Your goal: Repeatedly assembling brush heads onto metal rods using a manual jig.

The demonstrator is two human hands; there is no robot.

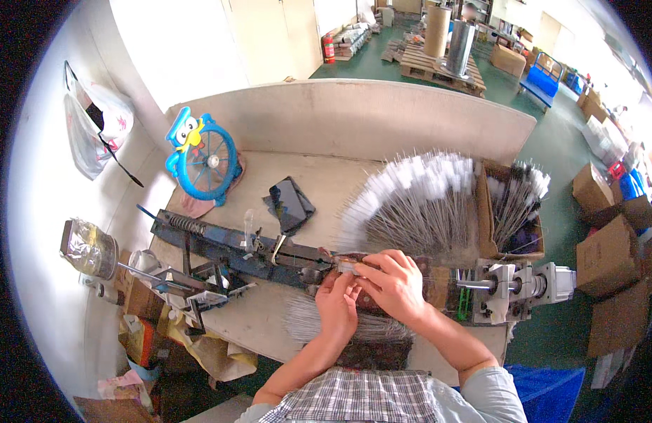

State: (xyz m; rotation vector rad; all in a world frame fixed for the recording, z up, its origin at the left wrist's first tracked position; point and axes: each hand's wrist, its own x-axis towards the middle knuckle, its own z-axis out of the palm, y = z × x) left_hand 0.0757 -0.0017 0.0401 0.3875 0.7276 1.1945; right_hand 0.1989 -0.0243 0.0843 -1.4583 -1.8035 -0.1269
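Whitish small piece (348, 267): pinched at frame centre between left hand (337, 304) and right hand (396, 283), beside long black metal fixture (234, 243). Seemingly being aligned; calls next for steady pinching.

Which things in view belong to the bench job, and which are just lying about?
Likely the job: small white piece at left hand and right hand; black bench rig; metal spindle assembly; white-tufted wire brushes; cardboard box of similar brushes.

Likely just around: blue cartoon-bird fan; smartphone; hanging plastic bag; fire extinguisher; blue trolley.
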